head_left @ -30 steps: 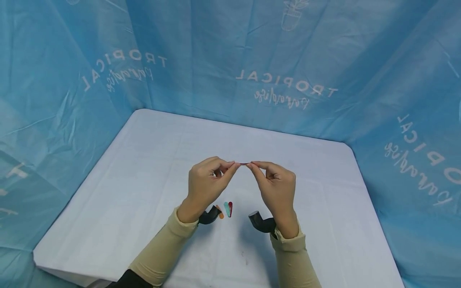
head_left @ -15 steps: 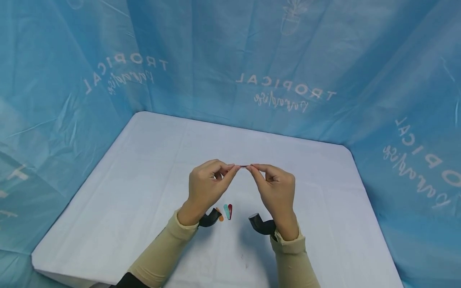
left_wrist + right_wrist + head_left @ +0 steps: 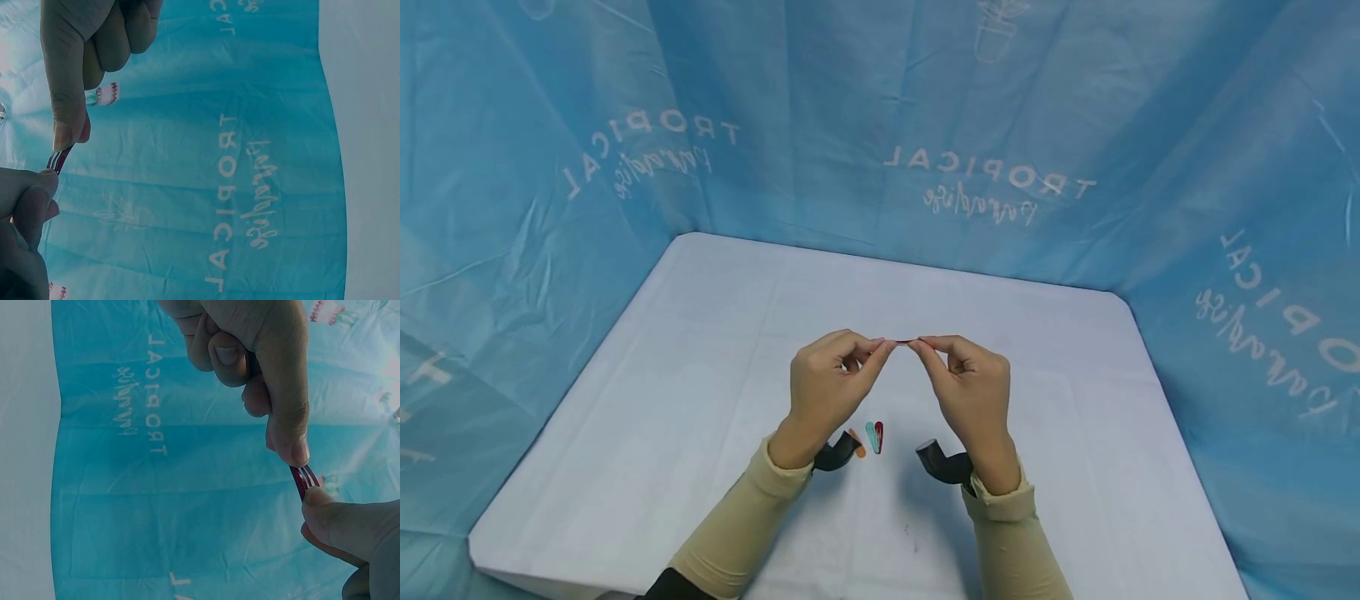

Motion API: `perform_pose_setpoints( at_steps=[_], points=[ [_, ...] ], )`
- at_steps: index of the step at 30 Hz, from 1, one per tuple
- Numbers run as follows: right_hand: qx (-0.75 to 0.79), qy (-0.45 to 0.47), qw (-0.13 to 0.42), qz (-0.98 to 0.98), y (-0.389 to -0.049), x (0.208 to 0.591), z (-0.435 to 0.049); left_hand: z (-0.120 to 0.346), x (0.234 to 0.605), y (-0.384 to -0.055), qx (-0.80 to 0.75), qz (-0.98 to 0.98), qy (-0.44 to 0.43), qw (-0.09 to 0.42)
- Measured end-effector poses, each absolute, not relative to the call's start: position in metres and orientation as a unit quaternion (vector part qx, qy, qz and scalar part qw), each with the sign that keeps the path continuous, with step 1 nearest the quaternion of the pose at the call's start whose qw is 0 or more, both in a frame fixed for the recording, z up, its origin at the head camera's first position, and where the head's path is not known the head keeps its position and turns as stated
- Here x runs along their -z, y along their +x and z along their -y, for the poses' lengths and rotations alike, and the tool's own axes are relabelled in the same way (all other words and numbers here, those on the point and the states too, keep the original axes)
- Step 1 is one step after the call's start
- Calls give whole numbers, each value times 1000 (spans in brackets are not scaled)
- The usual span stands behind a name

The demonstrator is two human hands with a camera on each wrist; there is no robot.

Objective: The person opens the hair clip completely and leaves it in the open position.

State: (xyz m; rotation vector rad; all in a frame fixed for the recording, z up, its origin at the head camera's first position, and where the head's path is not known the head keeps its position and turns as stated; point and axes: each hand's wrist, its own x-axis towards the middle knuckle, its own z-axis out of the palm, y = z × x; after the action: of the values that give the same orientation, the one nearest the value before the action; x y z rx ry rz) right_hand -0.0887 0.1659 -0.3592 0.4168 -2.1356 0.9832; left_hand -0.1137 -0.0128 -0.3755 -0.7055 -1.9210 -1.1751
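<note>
My left hand [image 3: 829,377] and right hand [image 3: 976,379] meet over the table, each pinching one end of a dark red snap hair clip [image 3: 304,481] between thumb and index finger. Only the clip's middle, with its metal strips, shows between the fingertips; its ends are covered. Behind the hands, nearer my body, three more hair clips lie on the cloth: an orange clip [image 3: 859,450] partly hidden by the left wrist camera, a teal clip [image 3: 872,435] and a red clip [image 3: 879,437] side by side.
A white cloth covers the table [image 3: 1067,400]. Blue curtains [image 3: 865,125] with mirrored white lettering hang along its back and sides. Black wrist cameras, such as the right one [image 3: 942,463], jut inward below the hands.
Both hands keep their pinch on the hair clip, staying nearly in place. The head view shifts slightly; the clips on the table stay put.
</note>
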Motion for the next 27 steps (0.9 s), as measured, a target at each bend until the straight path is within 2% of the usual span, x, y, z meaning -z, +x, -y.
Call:
perform_pose_setpoints(
  at_steps=[27],
  points=[
    [-368, 157, 370, 838, -89, 359, -164, 13, 375, -113, 456, 756, -268, 386]
  ],
)
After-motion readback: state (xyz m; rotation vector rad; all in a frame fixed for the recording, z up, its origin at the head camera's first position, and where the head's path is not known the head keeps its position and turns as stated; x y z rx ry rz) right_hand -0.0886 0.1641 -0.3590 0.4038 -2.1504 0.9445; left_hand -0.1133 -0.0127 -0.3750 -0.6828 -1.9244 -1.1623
